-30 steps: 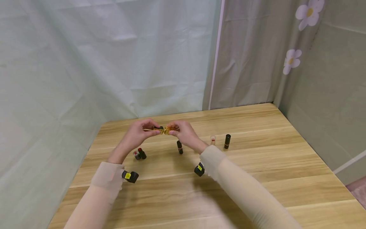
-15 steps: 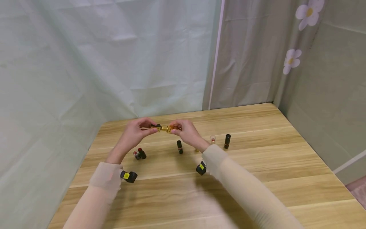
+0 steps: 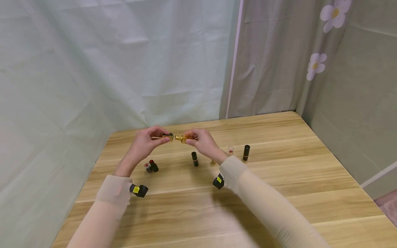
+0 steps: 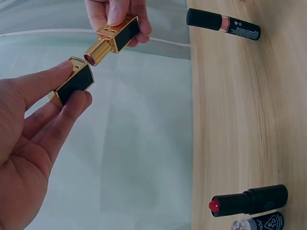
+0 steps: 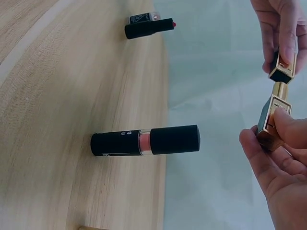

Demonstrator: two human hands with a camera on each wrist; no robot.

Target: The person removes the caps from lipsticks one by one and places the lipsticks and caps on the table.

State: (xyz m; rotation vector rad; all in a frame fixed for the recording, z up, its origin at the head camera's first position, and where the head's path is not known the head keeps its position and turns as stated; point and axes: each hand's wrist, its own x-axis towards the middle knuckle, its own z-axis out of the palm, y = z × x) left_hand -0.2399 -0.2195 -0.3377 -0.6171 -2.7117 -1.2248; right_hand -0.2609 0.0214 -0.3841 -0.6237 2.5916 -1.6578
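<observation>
Separation noted since the earlier frame: the gold lipstick base [image 3: 182,138] has come clear of its black-and-gold cap [image 3: 168,137], leaving a narrow gap. Head view: the left hand [image 3: 145,141] grips the cap and the right hand [image 3: 201,140] grips the base, both raised above the wooden table [image 3: 263,206]. Left wrist view: thumb and fingers pinch the cap by its sides, presumably to keep its mouth unobstructed; the base's stem points toward it. A red lipstick [image 4: 249,201] stands uncapped beside a small container [image 4: 271,223] bearing a triangular mark, lettering not reliably legible. Right wrist view: the right thumb presses the base's face, fingers behind, likely for steadiness. A black tube [image 5: 168,140] stands upright nearby; its white print cannot be read. No brand confirmed on either held piece.
</observation>
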